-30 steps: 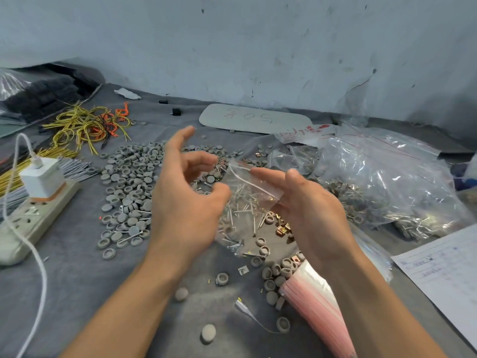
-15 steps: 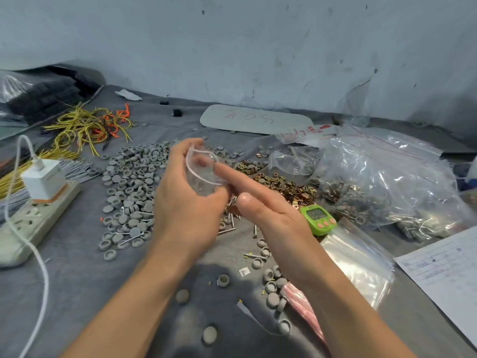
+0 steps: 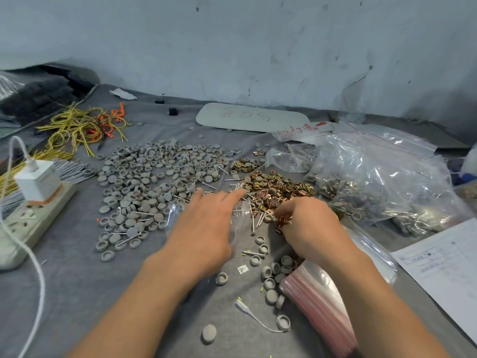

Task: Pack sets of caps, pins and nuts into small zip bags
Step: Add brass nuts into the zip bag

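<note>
Grey caps [image 3: 154,182] lie on a grey cloth [image 3: 77,293]. The nuts [image 3: 278,188] are copper and brass coloured; the pins [image 3: 253,224] seem silver. Far left, the wires [image 3: 77,127] are yellow and orange. The near bags [image 3: 317,306] have pink-red strips.

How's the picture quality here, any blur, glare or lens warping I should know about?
Head view: even light, faint shadows; left hand and right hand are motion-blurred; grey caps and nuts look sharp; glare streaks the large clear bag; the wide lens bows the far edge of the table.

Your single head camera looks forward and down across the counter [image 3: 90,293], close over it. The wall [image 3: 232,34] fills the frame's upper third.
</note>
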